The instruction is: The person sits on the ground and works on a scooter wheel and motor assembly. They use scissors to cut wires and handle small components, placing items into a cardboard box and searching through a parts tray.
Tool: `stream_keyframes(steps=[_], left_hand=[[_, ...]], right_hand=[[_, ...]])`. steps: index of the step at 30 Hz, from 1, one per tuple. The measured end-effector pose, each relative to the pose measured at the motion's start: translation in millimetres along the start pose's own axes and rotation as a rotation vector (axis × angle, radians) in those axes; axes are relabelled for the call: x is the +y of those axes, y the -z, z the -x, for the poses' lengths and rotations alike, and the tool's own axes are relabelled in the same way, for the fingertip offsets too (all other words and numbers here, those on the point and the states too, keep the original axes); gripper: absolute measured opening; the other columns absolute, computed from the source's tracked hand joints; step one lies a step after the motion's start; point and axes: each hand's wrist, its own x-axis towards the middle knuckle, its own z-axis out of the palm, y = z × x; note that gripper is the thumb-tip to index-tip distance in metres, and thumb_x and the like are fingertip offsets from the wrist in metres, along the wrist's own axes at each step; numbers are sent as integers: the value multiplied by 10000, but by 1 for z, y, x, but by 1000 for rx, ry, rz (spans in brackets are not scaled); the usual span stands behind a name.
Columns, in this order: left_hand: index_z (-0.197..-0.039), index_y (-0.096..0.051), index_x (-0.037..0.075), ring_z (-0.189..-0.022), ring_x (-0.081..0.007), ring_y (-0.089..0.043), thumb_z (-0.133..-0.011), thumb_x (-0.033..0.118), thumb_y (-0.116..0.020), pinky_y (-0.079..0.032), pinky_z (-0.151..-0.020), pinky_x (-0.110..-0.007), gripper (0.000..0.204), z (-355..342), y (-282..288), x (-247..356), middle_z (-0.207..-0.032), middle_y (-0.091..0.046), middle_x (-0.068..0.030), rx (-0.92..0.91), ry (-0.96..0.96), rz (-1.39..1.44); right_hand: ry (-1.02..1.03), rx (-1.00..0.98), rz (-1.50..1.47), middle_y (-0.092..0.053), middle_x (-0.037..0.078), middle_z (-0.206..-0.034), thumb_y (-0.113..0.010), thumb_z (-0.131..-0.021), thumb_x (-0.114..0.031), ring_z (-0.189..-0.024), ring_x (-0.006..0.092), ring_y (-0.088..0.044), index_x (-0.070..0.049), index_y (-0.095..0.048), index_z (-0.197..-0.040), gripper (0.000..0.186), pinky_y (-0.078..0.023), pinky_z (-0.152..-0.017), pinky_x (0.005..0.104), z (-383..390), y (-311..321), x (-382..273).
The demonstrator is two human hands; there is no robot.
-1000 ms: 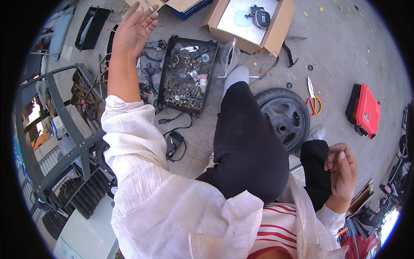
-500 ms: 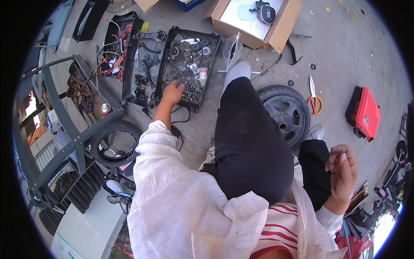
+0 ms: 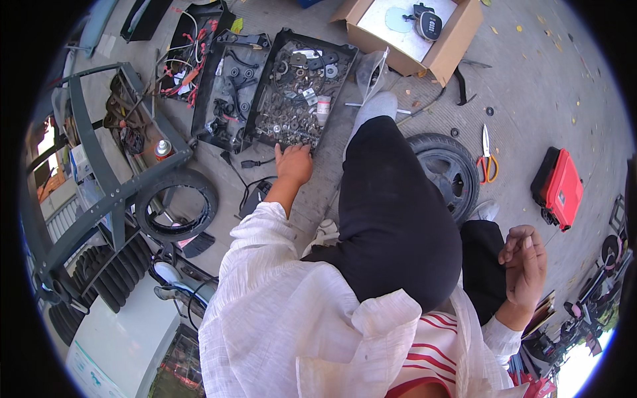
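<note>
My left hand reaches to the near edge of a black tray, back of the hand up and fingers apart at its rim; it appears to hold nothing. The tray is filled with loose nuts, bolts, washers and metal pieces, with a small white-and-red bottle among them. My right hand is raised beside my right knee, its fingers curled in toward the thumb. Whatever is in that pinch, if anything, is too small to make out.
Left of the tray are a second parts tray and a bin of red-tipped wires. A wheel with tyre, orange-handled scissors and a red case lie to the right. An open cardboard box stands at the back.
My left hand has drawn back from over the loose hardware and moved right, to the tray's near edge. The view has shifted slightly. My right hand stays curled in about the same place.
</note>
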Motion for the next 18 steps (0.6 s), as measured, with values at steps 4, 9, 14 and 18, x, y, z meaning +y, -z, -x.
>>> stream_keyframes(steps=[4, 9, 14, 18], left_hand=[[-1192, -602, 114, -1319, -284, -375, -861, 316, -529, -115, -1150, -493, 395, 5, 6, 6, -1377, -468, -130, 115, 81, -42], [-1191, -605, 84, -1336, -314, -335, -822, 381, -571, -99, -1152, -485, 475, 10, 4, 5, -1350, -483, -168, 202, 144, -126], [-1144, -631, 69, -1308, -300, -381, -832, 354, -564, -131, -1146, -476, 428, 4, 15, 3, -1314, -517, -148, 166, 99, -106], [-1069, -666, 85, -1203, -261, -483, -841, 275, -550, -203, -1119, -455, 319, -21, 19, -34, -1195, -591, -100, 333, 255, -30]], right_hand=[[4, 5, 4, -497, 32, -801, -511, -965, -289, -682, 96, -469, 27, -545, -1056, 331, -409, -624, 228, 1, -1, 1], [7, 16, 8, -496, 31, -801, -512, -965, -288, -686, 96, -468, 29, -545, -1057, 332, -409, -624, 228, 0, -1, 1], [11, 23, 4, -494, 31, -798, -514, -964, -288, -687, 96, -465, 29, -546, -1060, 332, -408, -625, 227, 1, -2, 0], [11, 16, 20, -489, 26, -805, -481, -976, -287, -689, 79, -467, 14, -538, -1067, 319, -409, -617, 217, 1, 0, 1]])
